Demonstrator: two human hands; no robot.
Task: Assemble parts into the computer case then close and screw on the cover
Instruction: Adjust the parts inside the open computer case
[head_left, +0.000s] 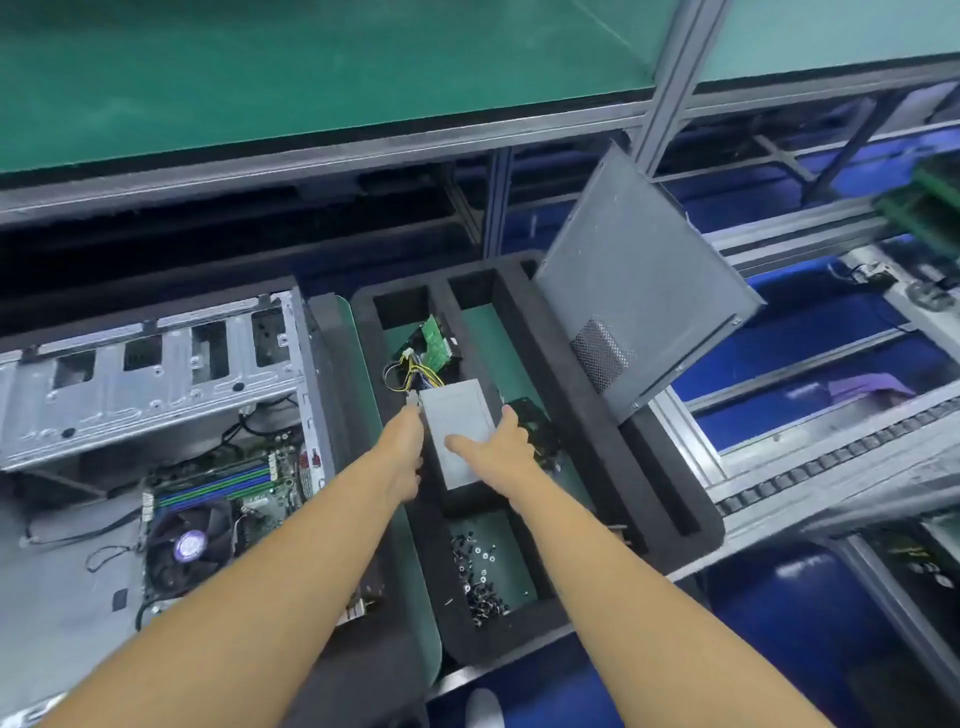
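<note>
An open computer case (130, 374) lies at the left, with a motherboard (228, 483) and a round fan (189, 545) inside. To its right stands a black foam tray (571, 395). In the tray's middle sits a grey power supply box (454, 415) with yellow and black cables (410, 374) at its far end. My left hand (402, 452) grips the box's left side. My right hand (493, 452) holds its right side, thumb on top. The grey case cover (639, 296) leans upright in the tray's right slot. Several dark screws (480, 577) lie in the near compartment.
A green circuit board (434, 340) sits behind the power supply. A dark part (535, 421) lies to the right of my right hand. A roller conveyor rail (831, 467) runs on the right over blue bins. A green shelf (260, 67) hangs above the bench.
</note>
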